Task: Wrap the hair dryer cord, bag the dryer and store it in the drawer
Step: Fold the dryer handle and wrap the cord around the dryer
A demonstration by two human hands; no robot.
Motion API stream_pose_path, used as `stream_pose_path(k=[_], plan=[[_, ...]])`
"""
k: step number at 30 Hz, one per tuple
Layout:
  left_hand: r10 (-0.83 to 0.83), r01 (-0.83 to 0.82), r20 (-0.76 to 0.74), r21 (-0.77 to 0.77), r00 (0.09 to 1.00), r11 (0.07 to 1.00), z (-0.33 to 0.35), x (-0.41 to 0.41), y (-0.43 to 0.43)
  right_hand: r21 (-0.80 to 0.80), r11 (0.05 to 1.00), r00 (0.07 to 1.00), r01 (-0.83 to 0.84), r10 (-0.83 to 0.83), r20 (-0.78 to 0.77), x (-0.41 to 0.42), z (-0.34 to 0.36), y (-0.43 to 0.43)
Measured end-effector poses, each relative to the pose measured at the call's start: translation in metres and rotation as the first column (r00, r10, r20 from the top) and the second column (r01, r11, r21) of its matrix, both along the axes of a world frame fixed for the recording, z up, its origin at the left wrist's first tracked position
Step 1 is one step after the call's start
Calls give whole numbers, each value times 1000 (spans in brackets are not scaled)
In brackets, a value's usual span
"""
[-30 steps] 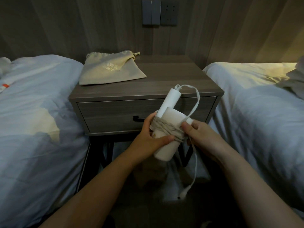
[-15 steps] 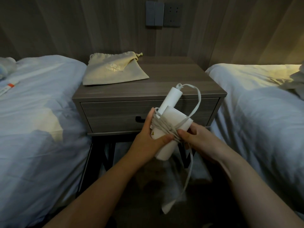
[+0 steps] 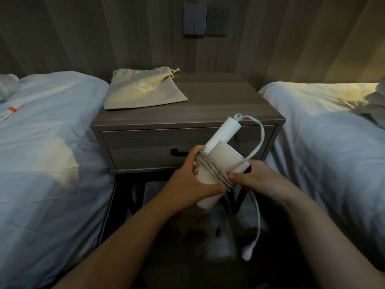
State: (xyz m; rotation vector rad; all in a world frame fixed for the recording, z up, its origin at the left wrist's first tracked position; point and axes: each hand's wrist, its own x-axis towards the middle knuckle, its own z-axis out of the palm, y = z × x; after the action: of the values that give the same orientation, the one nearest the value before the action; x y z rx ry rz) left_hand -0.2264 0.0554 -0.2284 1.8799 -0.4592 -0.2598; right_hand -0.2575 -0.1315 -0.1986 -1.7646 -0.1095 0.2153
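Nearly wrapped: L hand (image 3: pixel 187 181) grips dryer (image 3: pixel 226 153), R hand (image 3: pixel 259 180) pinches cord (image 3: pixel 213 174); bag (image 3: pixel 143 89), drawer (image 3: pixel 145 148) untouched, 2 steps left.

Quick count from my end: one hair dryer (image 3: pixel 224 152), one cord (image 3: pixel 210 168) with one plug (image 3: pixel 247 251), one drawstring bag (image 3: pixel 143 90). One nightstand (image 3: pixel 208 109), one drawer (image 3: pixel 141 147), one drawer handle (image 3: pixel 179 152). Two beds: left bed (image 3: pixel 52 142), right bed (image 3: pixel 333 132). On the wall, one switch plate (image 3: pixel 194 21) and one socket (image 3: pixel 217 21). Two hands: left hand (image 3: pixel 187 184), right hand (image 3: pixel 262 180).
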Motion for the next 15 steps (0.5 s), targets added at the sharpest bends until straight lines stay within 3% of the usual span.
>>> stream_pose_path(k=[8, 15], plan=[[116, -120, 84, 44, 990, 992, 10, 0, 4, -3, 999, 999, 40, -40, 11, 2, 0, 6], [275, -317, 255, 144, 927, 937, 19, 11, 21, -306, 949, 997, -73, 61, -49, -1, 10, -2]])
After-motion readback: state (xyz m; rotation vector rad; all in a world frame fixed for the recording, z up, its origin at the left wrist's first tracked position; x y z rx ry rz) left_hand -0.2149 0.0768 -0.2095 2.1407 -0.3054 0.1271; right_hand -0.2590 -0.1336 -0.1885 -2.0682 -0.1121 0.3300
